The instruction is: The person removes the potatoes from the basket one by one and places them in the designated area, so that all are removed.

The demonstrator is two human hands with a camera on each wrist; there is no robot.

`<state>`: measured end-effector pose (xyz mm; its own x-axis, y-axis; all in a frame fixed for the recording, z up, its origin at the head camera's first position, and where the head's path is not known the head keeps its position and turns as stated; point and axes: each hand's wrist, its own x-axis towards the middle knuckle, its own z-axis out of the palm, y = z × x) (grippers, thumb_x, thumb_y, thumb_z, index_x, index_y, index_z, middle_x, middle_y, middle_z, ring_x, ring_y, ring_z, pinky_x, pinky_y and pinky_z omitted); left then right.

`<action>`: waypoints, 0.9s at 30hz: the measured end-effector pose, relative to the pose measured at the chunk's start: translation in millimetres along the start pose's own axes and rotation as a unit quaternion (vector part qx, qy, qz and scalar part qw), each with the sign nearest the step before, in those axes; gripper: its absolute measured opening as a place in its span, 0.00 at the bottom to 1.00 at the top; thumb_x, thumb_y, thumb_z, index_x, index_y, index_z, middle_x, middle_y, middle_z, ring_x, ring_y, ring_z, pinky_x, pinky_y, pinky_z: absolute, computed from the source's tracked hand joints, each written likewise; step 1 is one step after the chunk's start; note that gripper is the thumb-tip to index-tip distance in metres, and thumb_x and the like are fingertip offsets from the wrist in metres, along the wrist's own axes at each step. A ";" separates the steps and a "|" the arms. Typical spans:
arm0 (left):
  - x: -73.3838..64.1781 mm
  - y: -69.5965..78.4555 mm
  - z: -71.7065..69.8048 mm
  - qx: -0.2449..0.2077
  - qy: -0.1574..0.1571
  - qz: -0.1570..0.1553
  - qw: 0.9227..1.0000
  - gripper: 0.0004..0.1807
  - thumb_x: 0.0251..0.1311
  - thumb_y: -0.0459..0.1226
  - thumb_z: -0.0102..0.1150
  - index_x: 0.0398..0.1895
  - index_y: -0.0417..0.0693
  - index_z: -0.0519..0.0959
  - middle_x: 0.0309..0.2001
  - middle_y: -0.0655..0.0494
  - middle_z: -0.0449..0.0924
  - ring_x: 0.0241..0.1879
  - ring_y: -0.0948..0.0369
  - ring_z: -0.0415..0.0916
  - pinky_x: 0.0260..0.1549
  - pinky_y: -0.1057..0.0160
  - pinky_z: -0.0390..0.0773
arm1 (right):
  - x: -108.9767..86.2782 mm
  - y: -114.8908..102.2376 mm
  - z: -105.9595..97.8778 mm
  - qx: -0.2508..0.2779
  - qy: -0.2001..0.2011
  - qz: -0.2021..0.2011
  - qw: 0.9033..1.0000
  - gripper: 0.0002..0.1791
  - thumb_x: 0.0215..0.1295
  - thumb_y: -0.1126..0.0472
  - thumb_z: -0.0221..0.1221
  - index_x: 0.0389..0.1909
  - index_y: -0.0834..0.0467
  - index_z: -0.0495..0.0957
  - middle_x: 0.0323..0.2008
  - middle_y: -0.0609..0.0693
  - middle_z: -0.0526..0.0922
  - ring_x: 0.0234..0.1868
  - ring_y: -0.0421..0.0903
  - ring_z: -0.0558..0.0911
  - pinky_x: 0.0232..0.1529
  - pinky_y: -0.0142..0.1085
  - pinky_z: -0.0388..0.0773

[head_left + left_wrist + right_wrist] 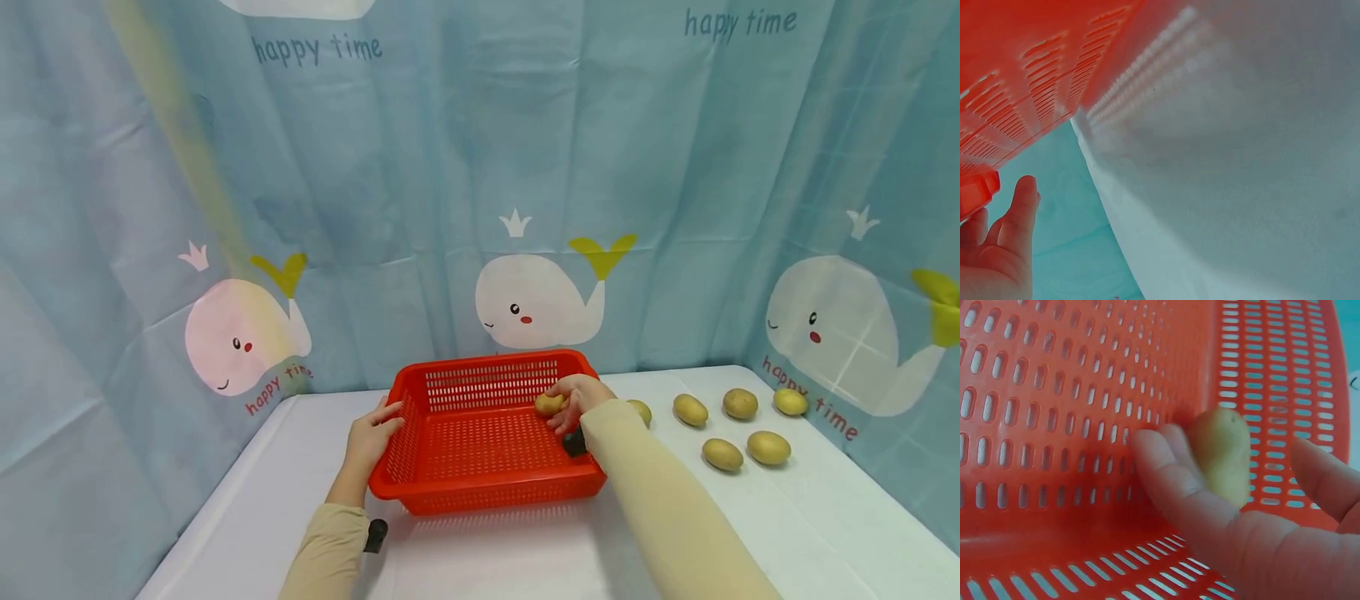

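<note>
A potato (550, 405) lies at the right end of the red plastic basket (495, 485), close to its far wall. My right hand (577, 398) reaches into the basket beside it. In the right wrist view, the fingers (1179, 487) lie along one side of the potato (1222, 456), while the thumb (1325, 478) stands apart from it. At the basket's left end my left hand (369, 437) touches the rim with its fingers spread. The left wrist view has that hand (1000, 256) at the rim's corner, one finger pointing up.
Several potatoes lie on the white table (825, 517) right of the basket, including one at the back right (791, 402) and a nearer one (722, 455). Another potato (641, 411) is partly hidden by the right sleeve (660, 492). A blue whale-print curtain (420, 208) hangs behind.
</note>
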<state>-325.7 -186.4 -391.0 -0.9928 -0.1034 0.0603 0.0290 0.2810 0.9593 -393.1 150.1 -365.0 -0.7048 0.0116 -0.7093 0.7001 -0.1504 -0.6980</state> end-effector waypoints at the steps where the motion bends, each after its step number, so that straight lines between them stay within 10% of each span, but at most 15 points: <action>1: 0.3 0.1 -0.4 0.000 0.001 0.000 1.000 0.23 0.68 0.31 0.49 0.65 0.33 0.69 0.74 0.44 0.51 0.73 0.43 0.44 0.64 0.46 0.61 | 1.4 0.5 0.5 -0.011 0.001 -0.006 1.000 0.34 0.72 0.64 0.50 0.71 0.72 0.47 0.62 0.74 0.65 0.64 0.64 0.68 0.60 0.56 0.67; 27: -1.2 2.1 1.8 -0.001 0.012 -0.008 1.000 0.23 0.68 0.31 0.49 0.65 0.34 0.70 0.74 0.45 0.53 0.73 0.43 0.45 0.64 0.45 0.60 | 20.6 -1.3 7.0 -0.078 -0.043 -0.044 0.995 0.26 0.72 0.67 0.47 0.67 0.72 0.57 0.63 0.72 0.64 0.50 0.62 0.71 0.57 0.60 0.67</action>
<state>-324.7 -184.0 -389.5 -0.9901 -0.1309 0.0506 0.0126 0.2762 0.9610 -409.4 143.6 -378.0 -0.7661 -0.0669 -0.6393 0.6405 0.0033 -0.7679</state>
